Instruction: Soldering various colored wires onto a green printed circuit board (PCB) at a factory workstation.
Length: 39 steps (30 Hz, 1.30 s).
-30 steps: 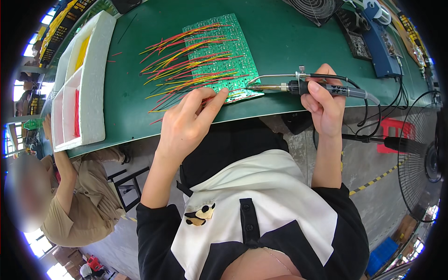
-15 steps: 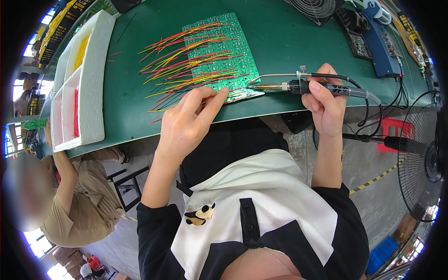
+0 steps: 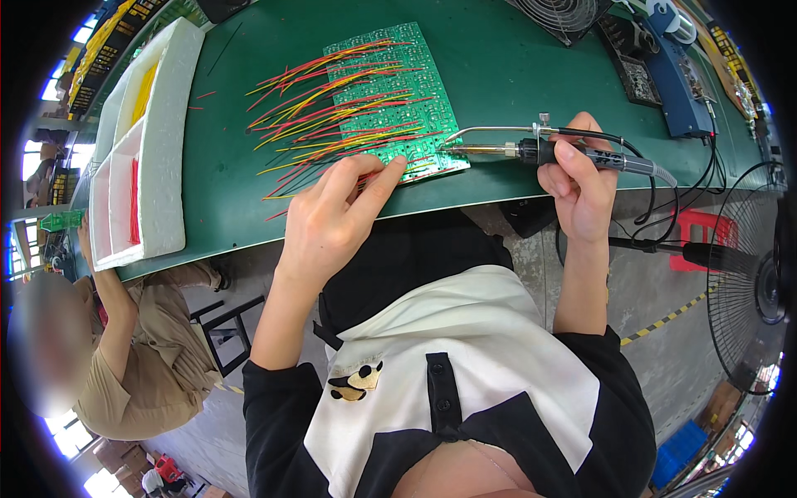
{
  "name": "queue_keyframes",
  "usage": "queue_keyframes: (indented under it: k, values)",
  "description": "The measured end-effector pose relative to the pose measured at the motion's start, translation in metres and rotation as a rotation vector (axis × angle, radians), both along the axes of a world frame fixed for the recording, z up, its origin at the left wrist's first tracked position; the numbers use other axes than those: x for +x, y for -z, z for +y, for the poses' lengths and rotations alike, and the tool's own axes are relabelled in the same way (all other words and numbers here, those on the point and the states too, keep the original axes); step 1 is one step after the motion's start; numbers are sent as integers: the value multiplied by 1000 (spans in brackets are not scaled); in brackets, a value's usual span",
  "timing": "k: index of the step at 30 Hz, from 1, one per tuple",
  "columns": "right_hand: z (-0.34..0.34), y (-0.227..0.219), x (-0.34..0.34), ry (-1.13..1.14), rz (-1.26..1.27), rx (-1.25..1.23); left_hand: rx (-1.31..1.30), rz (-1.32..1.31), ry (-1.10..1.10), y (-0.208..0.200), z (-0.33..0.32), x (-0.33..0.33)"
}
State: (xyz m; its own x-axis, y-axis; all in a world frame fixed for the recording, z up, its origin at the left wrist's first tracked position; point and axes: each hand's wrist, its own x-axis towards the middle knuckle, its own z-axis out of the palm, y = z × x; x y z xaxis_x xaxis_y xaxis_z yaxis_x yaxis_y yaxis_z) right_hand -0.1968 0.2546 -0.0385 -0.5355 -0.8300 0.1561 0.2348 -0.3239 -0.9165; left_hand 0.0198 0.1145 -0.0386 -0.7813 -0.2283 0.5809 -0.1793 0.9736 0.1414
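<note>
A green circuit board (image 3: 390,54) lies on the bench, with rows of red and yellow wires (image 3: 290,119) trailing off its left side. My left hand (image 3: 328,220) is closed at the board's near edge, thumb and forefinger pinching a red wire against it; the pinched part is mostly hidden by the fingers. In my right hand (image 3: 581,178) is a soldering iron (image 3: 531,150), gripped like a pen. A thin metal tube (image 3: 490,129) is clamped along the iron and curves down towards its tip. Both ends meet over the board's near right part.
A white foam tray (image 3: 170,133) with yellow and red wires stands at the left of the green bench (image 3: 241,174). A blue soldering station (image 3: 677,75) and a small fan (image 3: 564,17) are at the far right. Another person's arm (image 3: 116,299) reaches in at left. Cables hang beside my right hand.
The soldering iron's tip has shifted slightly up and away from me on the board. The board has slid a touch left. My left hand keeps its place.
</note>
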Motion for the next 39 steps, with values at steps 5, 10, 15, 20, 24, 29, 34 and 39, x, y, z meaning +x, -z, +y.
queue_keyframes:
  k: [5, 10, 15, 20, 24, 29, 34, 39]
  values:
    - [-1, -1, 1, -7, -5, 15, 20, -3, 1, 1, 0, 1]
    - [-1, -1, 2, -13, 19, 21, 30, 12, 7, 1, 0, 0]
    - [-2, -1, 2, -8, 7, 13, 33, 9, 4, 1, 0, 0]
    - [-1, -1, 0, 12, -24, 0, 29, 12, 4, 0, -1, -1]
    - [-2, -3, 3, 59, -28, 15, 33, 26, 6, 1, 0, -1]
    - [-1, -1, 2, 34, -29, 5, 34, 27, 4, 2, 0, 0]
    - [0, -3, 2, 32, -17, 4, 55, 10, 9, -1, 1, 0]
    - [-1, 0, 0, 6, 1, -2, 50, 15, 14, 0, 0, -1]
